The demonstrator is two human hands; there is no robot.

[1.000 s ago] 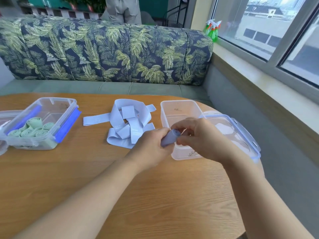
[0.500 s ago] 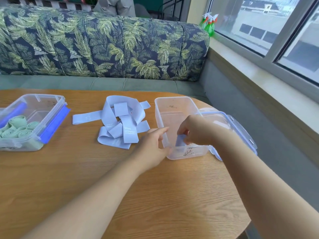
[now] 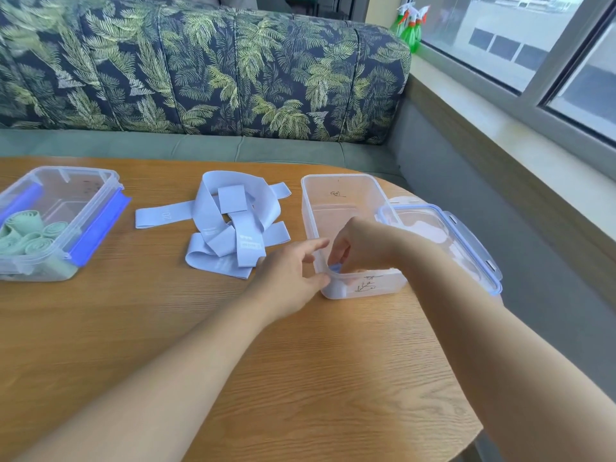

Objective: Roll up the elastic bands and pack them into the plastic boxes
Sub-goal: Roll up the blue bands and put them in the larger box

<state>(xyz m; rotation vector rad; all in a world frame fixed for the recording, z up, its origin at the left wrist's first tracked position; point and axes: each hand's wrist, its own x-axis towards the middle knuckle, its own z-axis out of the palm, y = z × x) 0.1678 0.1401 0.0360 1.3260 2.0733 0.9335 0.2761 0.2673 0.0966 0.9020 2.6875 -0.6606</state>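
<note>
A clear plastic box (image 3: 340,195) stands open on the round wooden table. My right hand (image 3: 361,245) reaches into its near left corner, fingers curled down round a rolled light-blue band (image 3: 334,269), which is mostly hidden. My left hand (image 3: 290,275) rests at the box's near left wall, fingers relaxed, thumb touching the corner. A loose pile of light-blue elastic bands (image 3: 230,225) lies left of the box. At the far left a second clear box (image 3: 80,208) holds several rolled green bands (image 3: 26,235).
The open box's lid (image 3: 466,241) with blue clips lies against its right side near the table edge. A blue-edged lid (image 3: 100,225) leans on the left box. A leaf-patterned sofa (image 3: 206,68) runs behind the table; green spray bottles (image 3: 411,26) stand on the windowsill.
The blue roll, held by both hands above the box a second ago, has gone down into the box's near corner with my right hand. My left hand let go and moved to the box wall.
</note>
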